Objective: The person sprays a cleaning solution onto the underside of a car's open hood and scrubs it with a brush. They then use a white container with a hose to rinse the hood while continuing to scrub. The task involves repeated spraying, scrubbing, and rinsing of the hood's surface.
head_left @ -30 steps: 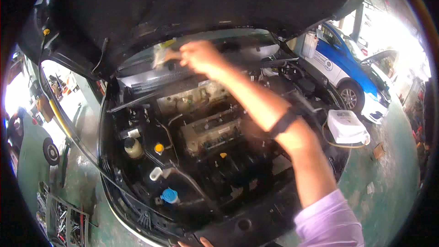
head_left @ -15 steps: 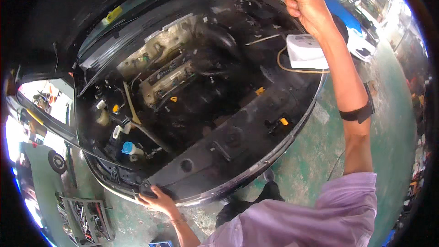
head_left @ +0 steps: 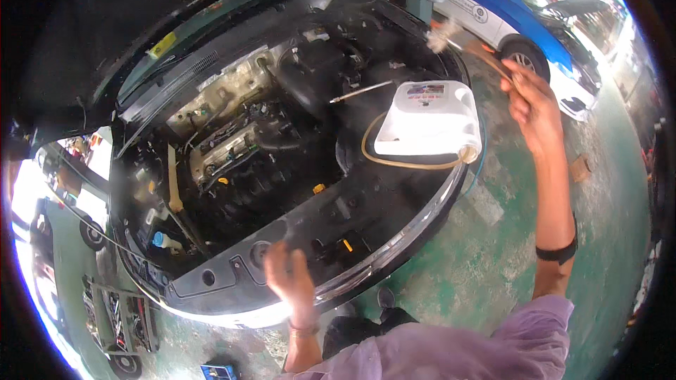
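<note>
The right hand (head_left: 531, 102) is lifting a long thin rod, likely a dipstick (head_left: 473, 48), up and away from the engine bay, fingers pinched around its lower end while the blurred tip with a pale rag or wad is hanging over the far fender, well apart from the engine (head_left: 232, 144). It looks like the checking step is underway: the rod is out and being held up for reading or wiping, and the next move calls for a steady hand and a clean line back to its tube. The left hand (head_left: 289, 278) is resting on the front panel (head_left: 232, 274) above the bumper, fingers spread loosely, gripping nothing. Counting now: one white plastic jug (head_left: 429, 119) sitting on the bay's right side, one tan hose (head_left: 408, 163) looping beneath it, one blue cap (head_left: 160, 241), one blue-and-white car (head_left: 514, 17) parked beyond, one tool cart (head_left: 116, 313) at lower left.
</note>
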The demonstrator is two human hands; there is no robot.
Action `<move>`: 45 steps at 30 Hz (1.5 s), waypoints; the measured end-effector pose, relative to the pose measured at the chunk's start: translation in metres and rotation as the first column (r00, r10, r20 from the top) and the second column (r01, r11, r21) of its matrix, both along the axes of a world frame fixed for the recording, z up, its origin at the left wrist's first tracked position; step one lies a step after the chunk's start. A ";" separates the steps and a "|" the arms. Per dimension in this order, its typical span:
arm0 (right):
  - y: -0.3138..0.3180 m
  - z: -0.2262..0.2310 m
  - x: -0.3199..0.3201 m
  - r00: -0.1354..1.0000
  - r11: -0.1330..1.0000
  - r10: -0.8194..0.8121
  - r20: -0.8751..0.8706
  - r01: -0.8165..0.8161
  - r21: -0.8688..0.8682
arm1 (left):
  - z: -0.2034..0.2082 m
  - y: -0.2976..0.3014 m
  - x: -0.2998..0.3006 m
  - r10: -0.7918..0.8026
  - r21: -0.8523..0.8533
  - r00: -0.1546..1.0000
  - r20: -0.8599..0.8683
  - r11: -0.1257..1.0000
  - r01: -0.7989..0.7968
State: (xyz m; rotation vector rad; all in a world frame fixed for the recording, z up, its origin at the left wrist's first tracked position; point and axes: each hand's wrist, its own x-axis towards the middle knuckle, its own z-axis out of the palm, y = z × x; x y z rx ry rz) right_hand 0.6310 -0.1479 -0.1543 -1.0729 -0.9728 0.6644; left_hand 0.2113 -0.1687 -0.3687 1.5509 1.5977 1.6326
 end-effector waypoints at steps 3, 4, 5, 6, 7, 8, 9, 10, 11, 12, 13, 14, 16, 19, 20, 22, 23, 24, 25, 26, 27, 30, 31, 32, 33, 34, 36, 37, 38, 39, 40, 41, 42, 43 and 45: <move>-0.016 -0.012 0.019 0.994 0.996 -0.082 -0.069 0.081 -0.024 | 0.012 -0.011 0.060 -0.203 -0.185 0.976 0.081 0.959 0.215; -0.023 -0.014 0.024 0.989 0.992 -0.125 -0.083 0.122 -0.034 | 0.014 -0.013 0.077 -0.255 -0.210 0.964 0.081 0.941 0.267; -0.032 -0.016 0.027 0.986 0.990 -0.141 -0.091 0.137 -0.044 | 0.016 -0.012 0.092 -0.328 -0.187 0.939 0.105 0.921 0.342; -0.041 -0.017 0.031 0.984 0.987 -0.154 -0.090 0.150 -0.053 | 0.017 -0.010 0.103 -0.386 -0.172 0.921 0.061 0.904 0.390; -0.048 -0.017 0.035 0.984 0.986 -0.159 -0.082 0.155 -0.059 | 0.019 -0.007 0.115 -0.435 -0.175 0.900 0.018 0.885 0.432; -0.057 -0.016 0.039 0.978 0.976 -0.208 -0.004 0.207 -0.073 | 0.020 -0.004 0.127 -0.472 -0.211 0.875 0.105 0.849 0.484; -0.062 -0.015 0.044 0.977 0.975 -0.215 -0.009 0.214 -0.066 | 0.023 0.000 0.138 -0.477 -0.118 0.878 0.025 0.871 0.477; -0.067 -0.014 0.049 0.975 0.973 -0.224 -0.011 0.223 -0.057 | 0.027 0.005 0.148 -0.472 -0.054 0.879 -0.062 0.881 0.470; -0.069 -0.015 0.056 0.974 0.973 -0.228 -0.003 0.228 -0.038 | 0.032 0.012 0.158 -0.462 -0.009 0.874 -0.150 0.885 0.466; -0.070 -0.017 0.062 0.976 0.976 -0.217 -0.024 0.217 -0.022 | 0.039 0.021 0.167 -0.449 0.074 0.860 -0.243 0.875 0.478; -0.067 -0.021 0.070 0.976 0.978 -0.210 -0.053 0.209 -0.022 | 0.046 0.030 0.177 -0.426 0.133 0.841 -0.333 0.862 0.489; -0.063 -0.026 0.079 0.980 0.982 -0.187 -0.065 0.187 -0.003 | 0.051 0.038 0.188 -0.411 0.112 0.830 -0.377 0.869 0.481; -0.053 -0.038 0.099 0.984 0.987 -0.154 -0.093 0.157 0.025 | 0.060 0.063 0.209 -0.386 0.089 0.748 -0.540 0.858 0.507; -0.040 -0.055 0.138 0.993 0.995 -0.071 -0.099 0.078 0.068 | 0.057 0.095 0.236 -0.356 -0.002 0.592 -0.723 0.858 0.513; -0.037 -0.056 0.155 0.992 0.996 -0.075 -0.098 0.079 0.031 | 0.056 0.103 0.242 -0.391 -0.087 0.538 -0.747 0.859 0.504; -0.032 -0.056 0.190 0.992 0.997 -0.081 -0.098 0.080 -0.014 | 0.055 0.117 0.249 -0.379 -0.155 0.443 -0.812 0.873 0.462; -0.029 -0.057 0.205 0.990 0.995 -0.096 -0.100 0.094 -0.021 | 0.055 0.123 0.248 -0.399 -0.168 0.429 -0.810 0.859 0.483; -0.025 -0.057 0.222 0.989 0.994 -0.113 -0.092 0.112 -0.020 | 0.055 0.128 0.247 -0.434 -0.200 0.405 -0.804 0.841 0.503; -0.017 -0.056 0.239 0.988 0.991 -0.132 -0.077 0.130 -0.022 | 0.055 0.132 0.246 -0.473 -0.233 0.386 -0.792 0.819 0.524; -0.007 -0.057 0.253 0.989 0.993 -0.122 -0.079 0.121 -0.013 | 0.055 0.134 0.247 -0.451 -0.171 0.442 -0.776 0.824 0.541; 0.002 -0.059 0.264 0.990 0.993 -0.115 -0.080 0.114 -0.012 | 0.055 0.135 0.249 -0.438 -0.071 0.579 -0.687 0.834 0.547; 0.032 -0.068 0.281 0.993 0.999 -0.039 -0.111 0.039 0.000 | 0.062 0.140 0.260 -0.273 0.067 0.806 -0.525 0.931 0.359; 0.040 -0.070 0.283 0.992 1.000 -0.023 -0.124 0.021 -0.015 | 0.068 0.142 0.263 -0.218 0.133 0.882 -0.419 0.946 0.297; 0.048 -0.071 0.283 0.990 0.999 -0.001 -0.141 -0.005 -0.041 | 0.076 0.142 0.262 -0.188 0.055 0.922 -0.338 0.974 0.218; 0.054 -0.071 0.282 0.989 0.998 0.066 -0.136 -0.066 -0.002 | 0.086 0.140 0.258 -0.170 0.047 0.938 -0.303 0.980 0.193; 0.059 -0.071 0.279 0.986 0.996 0.091 -0.139 -0.091 0.005 | 0.097 0.138 0.253 -0.152 0.067 0.946 -0.288 0.982 0.178; 0.064 -0.069 0.272 0.983 0.992 0.123 -0.134 -0.122 0.020 | 0.120 0.131 0.238 -0.161 0.040 0.974 -0.162 0.985 0.169; 0.065 -0.067 0.269 0.984 0.992 0.130 -0.122 -0.129 0.018 | 0.130 0.125 0.228 -0.178 -0.016 0.983 -0.043 0.984 0.178; 0.065 -0.066 0.267 0.986 0.990 0.140 -0.092 -0.140 0.005 | 0.139 0.119 0.219 -0.065 -0.075 0.997 0.041 0.995 0.068; 0.066 -0.064 0.265 0.980 0.989 0.149 -0.135 -0.149 0.009 | 0.145 0.113 0.210 0.027 -0.109 0.991 0.134 0.994 -0.012; 0.065 -0.064 0.264 0.973 0.987 0.162 -0.161 -0.162 0.014 | 0.149 0.106 0.200 0.095 -0.170 0.969 0.228 0.984 -0.057; 0.065 -0.064 0.263 0.958 0.973 0.229 -0.172 -0.221 0.067 | 0.155 0.103 0.187 0.078 -0.100 0.940 0.333 0.994 -0.047; 0.065 -0.063 0.264 0.960 0.977 0.211 -0.183 -0.207 0.044 | 0.161 0.101 0.177 0.131 -0.073 0.942 0.309 0.991 -0.114; 0.066 -0.063 0.264 0.953 0.970 0.243 -0.181 -0.235 0.064 | 0.165 0.100 0.167 0.122 0.041 0.952 0.282 0.989 -0.139; 0.065 -0.063 0.264 0.945 0.962 0.271 -0.182 -0.259 0.089 | 0.171 0.097 0.149 0.183 0.094 0.929 0.321 0.970 -0.223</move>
